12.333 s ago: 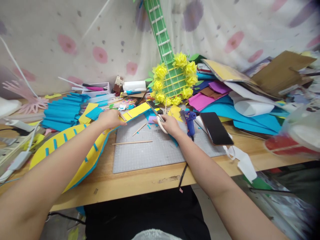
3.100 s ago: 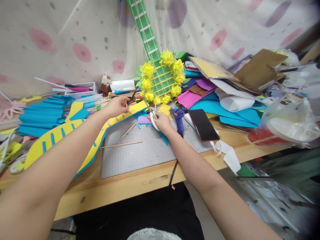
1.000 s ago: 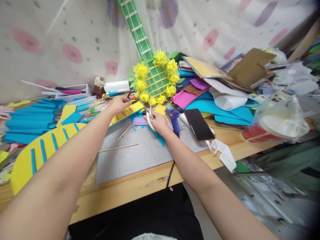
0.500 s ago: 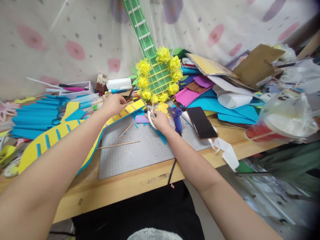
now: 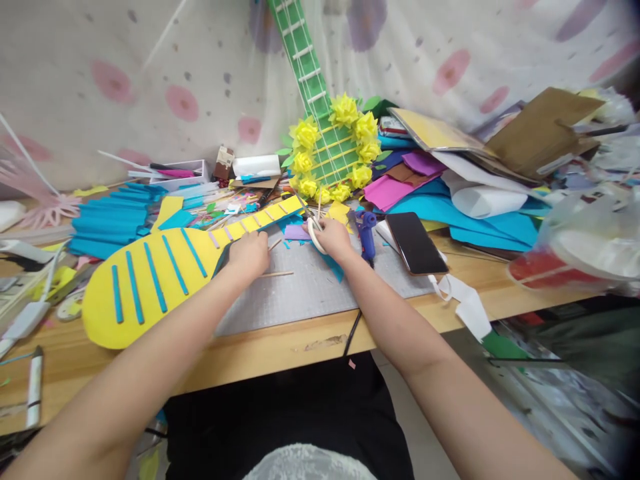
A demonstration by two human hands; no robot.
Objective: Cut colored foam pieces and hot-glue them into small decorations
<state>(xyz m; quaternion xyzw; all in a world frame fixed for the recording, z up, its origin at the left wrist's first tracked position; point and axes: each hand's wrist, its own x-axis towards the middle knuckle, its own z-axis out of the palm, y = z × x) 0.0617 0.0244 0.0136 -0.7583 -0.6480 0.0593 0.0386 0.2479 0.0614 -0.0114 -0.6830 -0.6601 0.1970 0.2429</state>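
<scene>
My left hand (image 5: 249,257) rests on the grey cutting mat (image 5: 310,297), its fingers curled over a thin wooden stick (image 5: 283,273) whose right end pokes out. It lies just below the neck of the yellow foam guitar shape (image 5: 150,280) with blue stripes. My right hand (image 5: 334,239) grips white-handled scissors (image 5: 314,233); the blades point up and left toward the tip of the yellow neck (image 5: 273,215). A purple scrap (image 5: 297,232) and a blue scrap lie by the scissors.
A blue glue gun (image 5: 369,230) and a black phone (image 5: 416,243) lie right of my right hand. Behind stand a green guitar model with yellow flowers (image 5: 333,153), stacked coloured sheets (image 5: 465,213) and blue strips (image 5: 113,217). A white marker (image 5: 34,387) lies at the left.
My left hand has left the yellow neck and come down onto the mat over the long stick. The yellow guitar shape now lies flat. My right hand keeps the scissors in place.
</scene>
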